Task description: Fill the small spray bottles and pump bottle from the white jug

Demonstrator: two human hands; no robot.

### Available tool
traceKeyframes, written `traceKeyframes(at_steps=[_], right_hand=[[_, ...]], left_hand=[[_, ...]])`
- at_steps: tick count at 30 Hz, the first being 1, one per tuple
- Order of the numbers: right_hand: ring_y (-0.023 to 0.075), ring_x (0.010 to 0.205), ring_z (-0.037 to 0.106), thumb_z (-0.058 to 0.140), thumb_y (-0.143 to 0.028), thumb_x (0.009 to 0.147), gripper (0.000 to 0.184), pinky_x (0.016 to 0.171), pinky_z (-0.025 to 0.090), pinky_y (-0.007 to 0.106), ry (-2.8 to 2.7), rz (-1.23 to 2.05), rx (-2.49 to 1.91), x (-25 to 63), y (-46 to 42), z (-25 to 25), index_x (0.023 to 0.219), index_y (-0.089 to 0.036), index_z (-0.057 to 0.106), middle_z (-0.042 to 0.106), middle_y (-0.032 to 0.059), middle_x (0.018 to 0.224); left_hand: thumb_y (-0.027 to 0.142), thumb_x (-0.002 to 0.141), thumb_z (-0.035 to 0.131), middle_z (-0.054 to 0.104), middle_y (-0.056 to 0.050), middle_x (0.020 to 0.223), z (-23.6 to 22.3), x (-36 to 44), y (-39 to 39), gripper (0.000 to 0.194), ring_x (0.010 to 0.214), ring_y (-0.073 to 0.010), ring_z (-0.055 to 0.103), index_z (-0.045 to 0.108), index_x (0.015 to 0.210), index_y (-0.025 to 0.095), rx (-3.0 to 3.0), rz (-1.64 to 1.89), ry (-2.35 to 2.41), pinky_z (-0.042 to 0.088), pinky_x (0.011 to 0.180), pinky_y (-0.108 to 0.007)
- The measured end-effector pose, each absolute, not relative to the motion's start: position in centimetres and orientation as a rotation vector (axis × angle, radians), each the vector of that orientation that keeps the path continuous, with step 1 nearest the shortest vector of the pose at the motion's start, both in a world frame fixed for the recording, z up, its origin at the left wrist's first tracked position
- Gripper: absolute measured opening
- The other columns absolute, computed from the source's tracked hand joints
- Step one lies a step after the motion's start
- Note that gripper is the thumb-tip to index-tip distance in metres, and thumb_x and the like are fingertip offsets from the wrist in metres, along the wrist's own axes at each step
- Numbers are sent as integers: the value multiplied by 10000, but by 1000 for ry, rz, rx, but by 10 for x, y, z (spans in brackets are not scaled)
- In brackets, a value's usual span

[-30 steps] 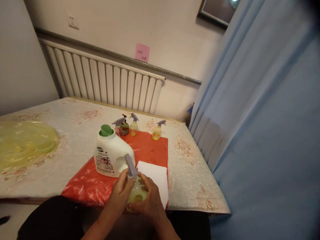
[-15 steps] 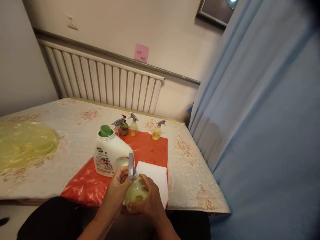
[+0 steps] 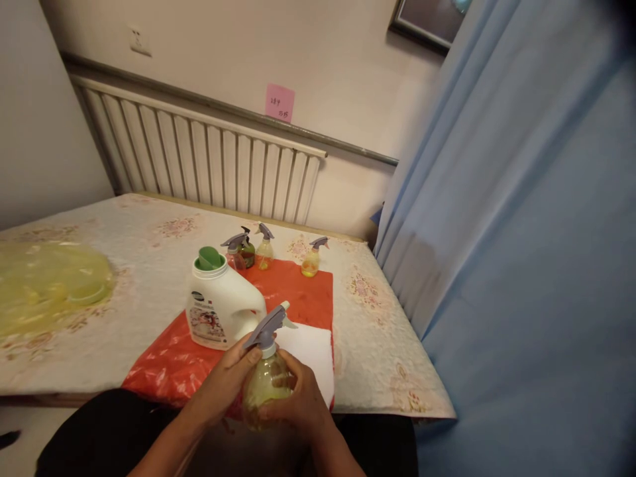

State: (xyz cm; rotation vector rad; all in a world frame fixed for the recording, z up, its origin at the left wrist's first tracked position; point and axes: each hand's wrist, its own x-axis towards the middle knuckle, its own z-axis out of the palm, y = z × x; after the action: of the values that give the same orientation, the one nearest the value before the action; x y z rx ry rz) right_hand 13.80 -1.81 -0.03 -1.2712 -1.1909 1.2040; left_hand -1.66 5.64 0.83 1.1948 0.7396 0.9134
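A clear yellowish spray bottle [image 3: 263,387] with a grey trigger head is held between my two hands, above the near edge of the red sheet. My left hand [image 3: 226,381] is closed at its neck, the thumb just below the grey head and the other fingers partly hidden behind. Around the right side of the round body wraps my right hand [image 3: 301,397]. Some liquid shows inside the bottle. Just beyond my left hand stands a white jug [image 3: 218,305] with a handle and a green cup [image 3: 209,258] set in its mouth.
A white pad [image 3: 311,358] lies on the red sheet [image 3: 303,298]. Several spray bottles stand at the back, one [image 3: 311,263] apart to the right. A yellow plastic bag [image 3: 50,285] rests on the flowered cover [image 3: 387,344] at left. A blue curtain [image 3: 521,265] hangs at right.
The spray bottle's head has turned, so its nozzle now points up and to the right instead of lining up with my view. Both hands stay on the bottle.
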Motion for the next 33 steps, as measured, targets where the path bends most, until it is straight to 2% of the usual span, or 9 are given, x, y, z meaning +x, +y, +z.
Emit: traceKeyframes(at_steps=[3,6,13,18,22,25,28,30,33], right_hand=[[205,841,612,893,-329,454,837,713,507,302,-1120,1384,-1126,141,-19,-4,1245,-214,645,698,20,1008],[202,850,599,904,-287,424,922,710,509,299,-1122,1316,-1227,143,-19,0,1300,-234,619,690,25,1052],[198,842,589,857,-198,452,876,680,523,283,-1207,1132,-1362,138,-19,12,1294,-270,625,679,-6,1008],[215,883,605,878,-200,433,1028,691,524,299,-1197,1199,-1376,142,-19,0,1399,-265,532,666,24,1185],[208,940,617,899,-223,451,979,747,506,291,-1172,1312,-1196,146,-18,-8,1368,-278,561,619,14,1308],[193,886,628,922,-258,438,842,735,489,272,-1158,1392,-1100,147,-18,-9,1240,-233,665,669,13,1198],[180,763,623,937,-356,411,664,715,481,277,-1111,1514,-1002,146,-19,-10,1013,-155,742,710,12,925],[174,719,621,945,-398,381,653,711,477,279,-1047,1601,-909,144,-19,-11,945,-143,739,693,2,814],[171,697,627,959,-395,345,656,683,470,266,-959,1684,-829,141,-21,-13,902,-133,732,684,8,786]], left_hand=[[467,837,653,756,-55,1092,12,-20,57,490,959,-254,689,637,1263,224,1167,801,694,536,832,-321],[466,831,663,751,-48,1113,14,-18,57,469,1019,-253,671,660,1230,220,1181,840,694,518,897,-325],[472,652,799,785,-72,930,24,-4,52,491,903,-291,711,728,1044,185,1113,910,783,558,822,-377],[488,688,782,793,-89,926,23,-8,54,420,903,-286,717,744,962,173,1108,803,709,564,811,-369],[462,715,777,788,-111,985,11,-16,59,420,924,-290,719,742,1004,159,1024,720,628,545,861,-395],[443,736,764,777,-133,1015,9,-20,60,415,942,-301,711,743,1023,145,998,669,567,538,843,-392],[412,767,739,765,-145,1016,16,-21,59,374,952,-304,702,750,1012,130,993,635,480,534,812,-377],[404,776,733,759,-148,1013,22,-21,58,355,939,-301,702,756,999,128,976,610,440,531,790,-366],[436,770,735,748,-150,1035,27,-21,57,373,909,-294,699,761,985,133,964,566,408,531,784,-368]])
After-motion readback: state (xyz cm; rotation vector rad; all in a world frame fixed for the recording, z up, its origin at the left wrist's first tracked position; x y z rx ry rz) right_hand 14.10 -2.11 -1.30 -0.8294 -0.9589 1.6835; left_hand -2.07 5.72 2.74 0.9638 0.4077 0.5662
